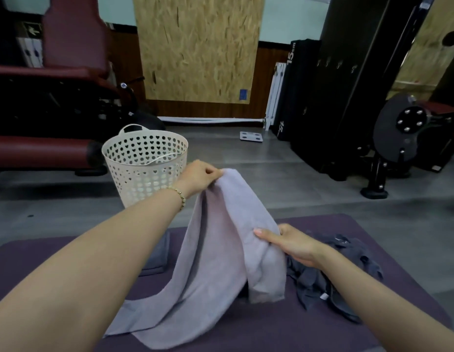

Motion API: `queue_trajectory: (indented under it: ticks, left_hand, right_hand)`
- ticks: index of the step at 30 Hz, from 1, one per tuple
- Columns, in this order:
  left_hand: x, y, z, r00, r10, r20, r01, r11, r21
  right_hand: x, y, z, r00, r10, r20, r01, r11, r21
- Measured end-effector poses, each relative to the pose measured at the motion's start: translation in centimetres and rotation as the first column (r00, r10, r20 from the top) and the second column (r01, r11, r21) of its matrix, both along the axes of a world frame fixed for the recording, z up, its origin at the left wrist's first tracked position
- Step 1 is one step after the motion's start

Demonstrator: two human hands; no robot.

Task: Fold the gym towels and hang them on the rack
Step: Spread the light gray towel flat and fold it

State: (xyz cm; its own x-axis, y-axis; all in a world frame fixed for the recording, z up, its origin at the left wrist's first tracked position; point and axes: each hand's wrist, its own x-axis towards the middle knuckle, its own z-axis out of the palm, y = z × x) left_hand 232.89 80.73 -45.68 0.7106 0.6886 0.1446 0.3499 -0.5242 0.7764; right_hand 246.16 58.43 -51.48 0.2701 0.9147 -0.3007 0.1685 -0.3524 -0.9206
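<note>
1. Rumpled lilac towel (220, 250), tail on the purple mat (43, 262).
2. Right hand (294, 243) has its fingers clamped on the side edge; left hand (200, 177) pinches the raised top corner.
3. Dark towel heap (330, 275) just to the right; basket (144, 161) off the mat's far edge, open floor (284, 179) behind.

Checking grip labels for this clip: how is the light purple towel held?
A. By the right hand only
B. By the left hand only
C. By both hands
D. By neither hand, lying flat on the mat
C: the left hand pinches the towel at its raised top, and the right hand grips its edge lower down, while the towel's lower end trails on the mat.
</note>
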Motion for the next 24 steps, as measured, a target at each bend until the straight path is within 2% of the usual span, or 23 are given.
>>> queue_trajectory:
  ticks: [1,3,5,7,9,14,17,21,24]
  left_hand:
    - [0.8,0.5,-0.6,0.989,-0.001,-0.148,0.013,0.997,0.078]
    - [2.4,1.1,-1.8,0.966,-0.025,-0.258,0.04,0.998,0.052]
    - [4.0,1.2,-3.6,0.98,-0.081,-0.18,0.042,0.977,-0.21]
    - [5.7,1.1,-6.1,0.997,-0.052,-0.057,0.018,0.878,-0.479]
    - [8.0,1.4,-9.6,1.0,0.003,-0.01,-0.008,0.83,-0.558]
    - [13.9,1.3,-19.0,0.999,0.028,-0.022,-0.035,0.813,-0.581]
    - [17.3,1.1,-23.9,0.999,0.047,-0.02,-0.049,0.796,-0.603]
    - [22.5,1.5,-28.5,0.998,0.067,0.001,-0.053,0.808,-0.586]
    - [26.4,2.6,-31.9,0.997,0.08,0.003,-0.065,0.835,-0.546]
  right_hand:
    - [0.8,-0.1,-0.8,1.0,0.002,-0.001,-0.002,1.0,-0.028]
    - [2.2,-0.2,-2.5,1.0,-0.007,-0.024,0.006,0.997,-0.071]
    - [3.4,0.0,-4.5,0.996,-0.045,-0.072,0.038,0.995,-0.096]
    - [4.5,0.5,-6.6,0.987,-0.092,-0.133,0.076,0.99,-0.122]
    - [5.6,1.0,-8.7,0.978,-0.116,-0.171,0.09,0.984,-0.153]
    - [8.7,1.9,-15.0,0.959,-0.143,-0.246,0.051,0.937,-0.346]
    - [11.1,1.9,-18.0,0.915,-0.212,-0.343,0.055,0.909,-0.413]
    - [15.9,2.7,-20.9,0.791,-0.307,-0.529,0.089,0.914,-0.397]
    - [19.3,4.1,-23.9,0.684,-0.399,-0.611,0.192,0.906,-0.376]
